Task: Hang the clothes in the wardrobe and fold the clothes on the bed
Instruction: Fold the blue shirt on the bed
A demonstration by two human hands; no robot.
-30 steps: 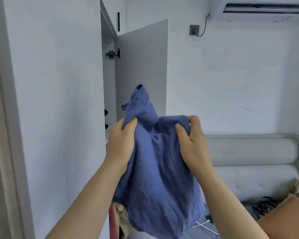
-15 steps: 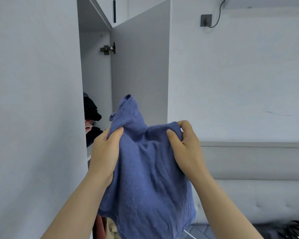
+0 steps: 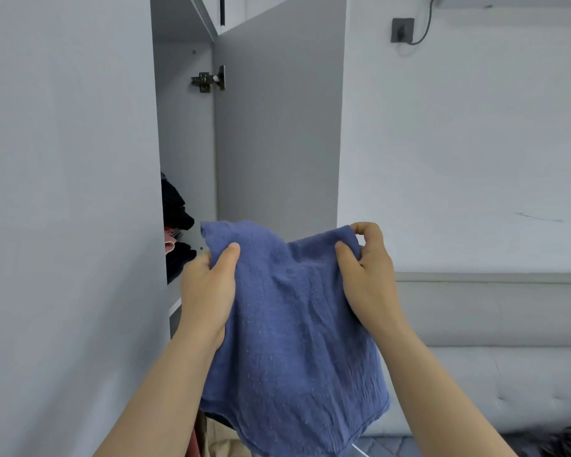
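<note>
**Garment held up at the wardrobe.** The left hand [image 3: 208,291] and the right hand [image 3: 370,278] are each gripping the top edge of the blue garment [image 3: 294,341], with the thumbs pressing on its front. They are holding it up before the open wardrobe door [image 3: 277,127], near the shelf of dark clothes [image 3: 175,206]. The cloth is hanging crumpled between the hands. As a judgement, releasing one hand to regrip is risking a slip, and the slack is inviting a creased hang.

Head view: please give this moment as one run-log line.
left hand: grips blue garment | right hand: grips blue garment | wardrobe door: open
</note>
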